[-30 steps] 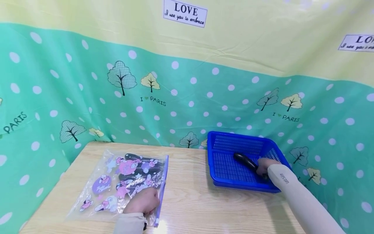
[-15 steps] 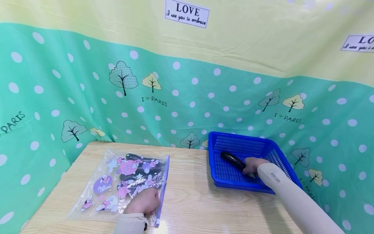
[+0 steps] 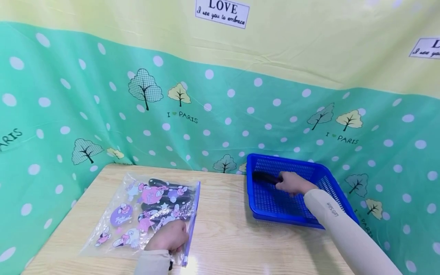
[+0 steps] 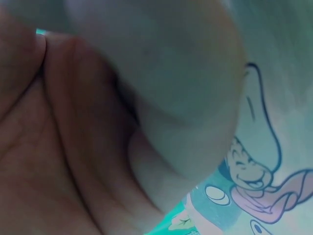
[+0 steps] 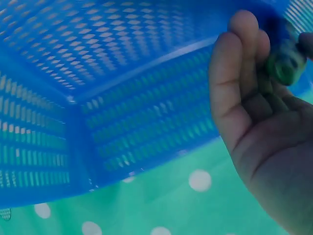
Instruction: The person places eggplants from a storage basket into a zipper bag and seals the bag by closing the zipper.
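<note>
In the head view my right hand (image 3: 292, 182) grips a dark eggplant (image 3: 264, 177) by its stem end, over the blue basket's (image 3: 290, 220) left part. The eggplant points left toward the basket's far left corner. Its green stem end (image 5: 283, 71) shows between thumb and fingers in the right wrist view, slightly blurred. At lower left, curled fingers of my left hand (image 3: 169, 235) hold a clear printed zip bag (image 3: 121, 215) near its purple slider edge. Several dark eggplants (image 3: 168, 196) lie inside the bag. Left fingertips are hidden in the head view; the left wrist view shows the curled fingers close up.
A light wood table (image 3: 220, 236) carries bag and basket, with a stretch of wood between them. Behind and at both sides hangs a green and yellow dotted curtain (image 3: 213, 126), close to the basket's far rim.
My right hand has moved left and away from me across the basket, carrying the eggplant, which now appears raised off the basket floor. The left hand and bag stay in place.
</note>
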The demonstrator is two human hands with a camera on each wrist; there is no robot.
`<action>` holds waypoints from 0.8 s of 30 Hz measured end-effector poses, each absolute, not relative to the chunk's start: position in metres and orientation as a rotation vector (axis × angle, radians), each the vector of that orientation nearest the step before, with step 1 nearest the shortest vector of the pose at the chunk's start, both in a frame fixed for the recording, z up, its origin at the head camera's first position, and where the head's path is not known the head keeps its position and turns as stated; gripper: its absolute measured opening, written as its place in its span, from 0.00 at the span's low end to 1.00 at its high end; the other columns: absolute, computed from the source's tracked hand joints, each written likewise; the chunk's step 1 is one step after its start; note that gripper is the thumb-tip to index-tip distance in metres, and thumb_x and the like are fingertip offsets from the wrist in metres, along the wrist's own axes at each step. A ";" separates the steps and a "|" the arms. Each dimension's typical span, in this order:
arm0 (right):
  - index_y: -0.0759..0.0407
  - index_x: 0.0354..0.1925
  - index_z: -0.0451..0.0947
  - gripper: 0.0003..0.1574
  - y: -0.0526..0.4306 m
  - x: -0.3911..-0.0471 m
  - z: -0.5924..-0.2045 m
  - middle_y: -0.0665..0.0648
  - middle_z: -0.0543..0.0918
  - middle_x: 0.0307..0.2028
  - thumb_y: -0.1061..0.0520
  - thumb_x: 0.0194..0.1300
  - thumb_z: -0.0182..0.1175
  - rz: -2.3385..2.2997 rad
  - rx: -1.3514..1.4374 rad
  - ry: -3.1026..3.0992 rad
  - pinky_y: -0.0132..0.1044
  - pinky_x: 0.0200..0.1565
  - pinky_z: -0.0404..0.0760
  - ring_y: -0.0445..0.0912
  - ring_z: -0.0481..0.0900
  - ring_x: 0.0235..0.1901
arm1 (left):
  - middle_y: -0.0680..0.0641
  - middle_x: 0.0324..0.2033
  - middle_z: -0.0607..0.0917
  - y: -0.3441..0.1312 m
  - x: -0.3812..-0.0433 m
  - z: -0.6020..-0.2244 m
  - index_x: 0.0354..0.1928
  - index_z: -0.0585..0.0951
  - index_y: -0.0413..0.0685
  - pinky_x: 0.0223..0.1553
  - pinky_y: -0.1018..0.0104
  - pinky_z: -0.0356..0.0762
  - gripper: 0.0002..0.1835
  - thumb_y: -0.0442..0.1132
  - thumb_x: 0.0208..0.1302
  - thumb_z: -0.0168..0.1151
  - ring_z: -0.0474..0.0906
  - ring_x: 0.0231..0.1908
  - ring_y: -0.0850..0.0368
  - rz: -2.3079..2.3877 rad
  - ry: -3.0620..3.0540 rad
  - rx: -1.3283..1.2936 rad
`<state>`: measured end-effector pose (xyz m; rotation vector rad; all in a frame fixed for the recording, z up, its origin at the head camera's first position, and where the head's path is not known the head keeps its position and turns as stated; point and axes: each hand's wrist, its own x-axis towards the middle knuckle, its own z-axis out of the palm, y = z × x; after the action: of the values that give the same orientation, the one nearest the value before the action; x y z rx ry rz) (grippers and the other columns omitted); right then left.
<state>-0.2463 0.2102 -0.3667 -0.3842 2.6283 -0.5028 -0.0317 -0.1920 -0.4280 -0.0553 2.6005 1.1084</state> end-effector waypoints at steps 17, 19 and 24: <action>0.66 0.44 0.78 0.30 0.182 -0.244 -0.347 0.55 0.73 0.14 0.42 0.81 0.43 -0.647 -0.382 2.894 0.44 0.29 0.76 0.49 0.72 0.12 | 0.50 0.11 0.76 -0.192 -0.031 -0.422 0.23 0.72 0.46 0.14 0.70 0.60 0.07 0.30 0.55 0.56 0.64 0.10 0.62 1.104 2.607 -0.061; 0.64 0.36 0.77 0.28 0.182 -0.245 -0.349 0.54 0.71 0.12 0.42 0.79 0.47 -0.639 -0.358 2.879 0.43 0.27 0.76 0.49 0.72 0.12 | 0.49 0.11 0.76 -0.192 -0.031 -0.423 0.23 0.72 0.46 0.14 0.71 0.60 0.07 0.30 0.55 0.56 0.64 0.10 0.62 1.110 2.606 -0.057; 0.69 0.49 0.78 0.26 0.180 -0.246 -0.357 0.50 0.74 0.16 0.46 0.74 0.58 -0.630 -0.367 2.784 0.42 0.27 0.79 0.49 0.75 0.13 | 0.49 0.12 0.76 -0.193 -0.030 -0.423 0.23 0.72 0.46 0.14 0.70 0.61 0.07 0.30 0.55 0.57 0.64 0.10 0.61 1.118 2.607 -0.052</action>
<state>-0.2463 0.1801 -0.3571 -0.3674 2.7840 -0.6296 -0.0302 -0.1927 -0.4235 -0.0517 2.6074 1.1181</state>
